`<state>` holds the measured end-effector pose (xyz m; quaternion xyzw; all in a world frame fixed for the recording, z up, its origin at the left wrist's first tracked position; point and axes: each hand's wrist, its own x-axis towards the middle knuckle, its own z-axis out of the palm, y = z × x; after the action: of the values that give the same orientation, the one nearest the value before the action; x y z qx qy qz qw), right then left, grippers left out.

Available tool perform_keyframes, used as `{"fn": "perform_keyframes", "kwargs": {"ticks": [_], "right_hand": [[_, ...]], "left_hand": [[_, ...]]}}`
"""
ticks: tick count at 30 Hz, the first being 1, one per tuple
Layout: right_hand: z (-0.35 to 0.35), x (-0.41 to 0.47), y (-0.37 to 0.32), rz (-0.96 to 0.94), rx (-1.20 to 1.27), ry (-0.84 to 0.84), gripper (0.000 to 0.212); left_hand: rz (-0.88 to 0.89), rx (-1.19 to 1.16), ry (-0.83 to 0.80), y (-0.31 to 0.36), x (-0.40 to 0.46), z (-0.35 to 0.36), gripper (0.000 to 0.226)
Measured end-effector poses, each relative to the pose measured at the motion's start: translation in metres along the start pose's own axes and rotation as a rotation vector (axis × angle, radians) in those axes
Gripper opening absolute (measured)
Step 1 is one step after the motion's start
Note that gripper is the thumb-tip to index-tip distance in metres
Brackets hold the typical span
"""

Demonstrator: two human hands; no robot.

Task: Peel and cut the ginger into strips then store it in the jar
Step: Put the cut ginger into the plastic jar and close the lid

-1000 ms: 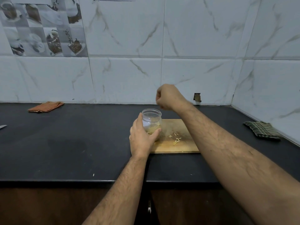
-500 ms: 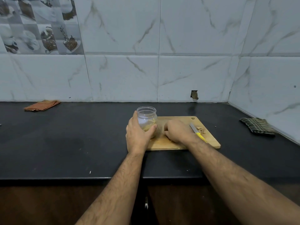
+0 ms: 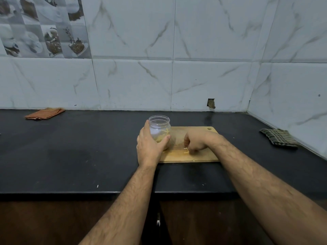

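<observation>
A left hand (image 3: 150,147) grips an open clear jar (image 3: 159,127) at the wooden cutting board's (image 3: 191,156) nine o'clock edge, while the right hand (image 3: 196,141), fingers curled, pinches ginger strips (image 3: 186,150) on the board.

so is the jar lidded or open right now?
Open. The jar shows a bare round rim with no lid, stands upright in the left hand, and has ginger strips inside.

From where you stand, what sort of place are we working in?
Most likely a home kitchen: a black stone countertop against marble-look wall tiles, a wooden cutting board with ginger strips, and a clear plastic jar in the left hand.
</observation>
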<state>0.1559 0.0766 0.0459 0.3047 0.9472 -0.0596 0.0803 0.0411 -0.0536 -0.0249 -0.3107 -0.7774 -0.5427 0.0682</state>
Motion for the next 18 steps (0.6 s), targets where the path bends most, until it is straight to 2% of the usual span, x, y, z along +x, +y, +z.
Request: {"fn": "perform_keyframes", "kwargs": {"ticks": [5, 8, 13, 18], "right_hand": [[0.002, 0.003, -0.005, -0.011, 0.016, -0.024, 0.038], [0.005, 0.009, -0.007, 0.019, 0.000, 0.012, 0.020], [0.011, 0.010, -0.009, 0.033, -0.043, 0.127, 0.027], [0.013, 0.007, -0.021, 0.040, -0.136, 0.175, 0.010]], "left_hand": [[-0.002, -0.006, 0.006, 0.000, -0.001, 0.000, 0.094], [0.000, -0.008, 0.007, 0.000, -0.001, 0.000, 0.094], [-0.002, -0.011, 0.003, -0.001, -0.001, 0.000, 0.094], [0.006, -0.008, 0.007, 0.000, -0.001, -0.001, 0.094]]}}
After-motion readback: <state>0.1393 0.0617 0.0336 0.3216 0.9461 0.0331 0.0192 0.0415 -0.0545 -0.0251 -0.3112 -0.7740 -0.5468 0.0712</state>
